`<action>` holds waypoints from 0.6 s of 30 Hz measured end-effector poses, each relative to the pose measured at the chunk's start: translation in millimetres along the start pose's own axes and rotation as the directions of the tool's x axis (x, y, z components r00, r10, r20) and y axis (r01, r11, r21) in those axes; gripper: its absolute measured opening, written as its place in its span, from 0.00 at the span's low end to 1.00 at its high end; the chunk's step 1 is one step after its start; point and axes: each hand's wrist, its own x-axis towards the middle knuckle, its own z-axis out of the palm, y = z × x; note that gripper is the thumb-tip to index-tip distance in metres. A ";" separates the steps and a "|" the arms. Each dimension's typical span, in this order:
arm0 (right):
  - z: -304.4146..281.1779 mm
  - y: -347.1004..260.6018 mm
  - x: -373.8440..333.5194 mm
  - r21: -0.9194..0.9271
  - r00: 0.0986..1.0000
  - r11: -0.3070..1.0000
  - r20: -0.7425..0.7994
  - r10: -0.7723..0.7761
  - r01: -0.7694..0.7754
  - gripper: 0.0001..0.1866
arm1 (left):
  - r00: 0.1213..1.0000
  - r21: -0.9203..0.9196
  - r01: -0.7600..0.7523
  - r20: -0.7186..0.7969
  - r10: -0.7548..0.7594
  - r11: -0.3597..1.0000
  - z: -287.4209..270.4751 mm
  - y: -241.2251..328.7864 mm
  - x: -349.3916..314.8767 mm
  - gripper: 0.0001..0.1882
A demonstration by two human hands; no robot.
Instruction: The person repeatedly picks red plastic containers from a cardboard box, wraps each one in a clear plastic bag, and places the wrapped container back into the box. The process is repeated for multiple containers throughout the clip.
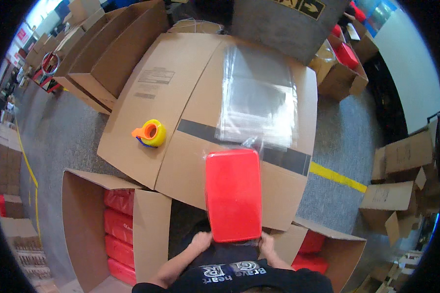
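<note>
A red, rounded rectangular plastic case (233, 195) lies in front of me, its far end on the cardboard tabletop. Thin clear film of a plastic bag (252, 143) shows around it and bunches beyond its far end. My left hand (201, 241) is closed at the near left corner, gripping what looks like the bag's edge. At the near right corner my right hand (266, 242) is closed on the bag too; its fingertips are partly hidden. Farther out lies a stack of flat clear bags (258, 97).
An orange-handled tape dispenser with a yellow roll (154, 133) sits on the cardboard surface (190, 78). Open cartons holding red packages stand at my left (151, 219) and right (344, 246). A grey panel (278, 29) rises behind the surface. Stacked cartons (401, 171) stand right.
</note>
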 end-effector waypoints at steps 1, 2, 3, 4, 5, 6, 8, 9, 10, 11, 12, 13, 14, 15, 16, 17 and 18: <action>4.0 6.9 -6.9 0.077 0.989 0.987 -0.037 0.143 -0.140 0.10 | 0.991 -0.042 -0.060 0.113 0.064 0.997 2.5 1.8 -3.0 0.11; 8.1 11.9 -14.6 0.059 0.987 0.989 -0.075 0.140 -0.136 0.10 | 0.993 -0.063 -0.069 0.091 0.075 0.996 2.8 2.6 -6.7 0.13; 6.2 13.6 -18.8 -0.205 0.979 0.960 -0.117 0.167 -0.188 0.10 | 0.992 -0.032 -0.022 0.125 0.026 0.999 -0.3 1.5 -12.9 0.14; 0.3 12.0 -15.8 -0.270 0.994 0.958 0.031 0.108 -0.096 0.10 | 0.974 -0.113 0.017 0.225 0.009 0.993 -7.7 -1.7 -18.0 0.16; -11.6 8.0 -10.2 -0.398 0.978 0.917 0.188 0.092 -0.010 0.11 | 0.967 -0.197 0.042 0.255 0.010 0.979 -18.4 -5.0 -22.1 0.19; -28.3 1.9 9.3 -0.521 0.940 0.836 0.341 0.022 0.169 0.13 | 0.959 -0.343 0.085 0.281 0.016 0.935 -32.5 -11.8 -26.2 0.24; -69.6 -14.2 55.4 -0.524 0.730 0.820 0.651 0.211 0.230 0.20 | 0.988 -0.377 -0.051 -0.157 -0.010 0.925 -67.1 -24.3 -33.0 0.35; -91.6 -24.6 84.7 -0.437 0.580 0.857 0.785 0.215 0.272 0.22 | 0.972 -0.659 -0.054 -0.206 -0.111 0.751 -86.9 -26.5 -29.3 0.34; -101.5 -34.5 114.4 -0.520 0.565 0.832 0.752 0.339 0.192 0.23 | 0.891 -0.822 0.035 -0.231 -0.390 0.568 -104.9 -20.9 -20.0 0.32; -104.5 -45.2 147.2 -0.401 0.658 0.912 0.710 0.252 0.084 0.24 | 0.807 -0.826 0.004 -0.331 -0.490 0.564 -119.2 -5.4 -5.2 0.33; -96.2 -57.1 178.5 -0.311 0.754 0.949 0.610 0.244 -0.055 0.25 | 0.771 -0.829 0.146 -0.246 -0.587 0.539 -130.8 15.2 12.3 0.37; -82.5 -67.8 202.0 -0.194 0.836 0.963 0.484 0.258 -0.186 0.26 | 0.821 -0.835 -0.121 -0.389 -0.419 0.537 -139.7 32.1 28.4 0.43; -60.6 -75.3 216.6 0.002 0.884 0.944 0.350 0.308 -0.330 0.32 | 0.721 -0.757 0.134 -0.368 -0.587 0.640 -141.8 66.3 47.6 0.47; -38.3 -81.6 224.4 0.200 0.879 0.944 0.452 0.149 -0.263 0.34 | 0.619 -0.710 0.304 -0.360 -0.698 0.636 -142.0 90.0 61.2 0.51; -9.6 -83.9 225.5 0.406 0.864 0.887 0.504 -0.017 -0.220 0.36 | 0.550 -0.746 0.274 -0.396 -0.735 0.607 -142.0 95.2 67.7 0.53; 20.5 -82.9 216.2 0.616 0.825 0.764 0.522 -0.217 -0.190 0.38 | 0.501 -0.743 0.237 -0.458 -0.734 0.626 -141.7 96.0 63.6 0.53; 18.5 -88.6 218.2 0.604 0.826 0.771 0.529 -0.196 -0.204 0.38 | 0.453 -0.738 0.212 -0.507 -0.733 0.641 -145.5 93.2 58.0 0.52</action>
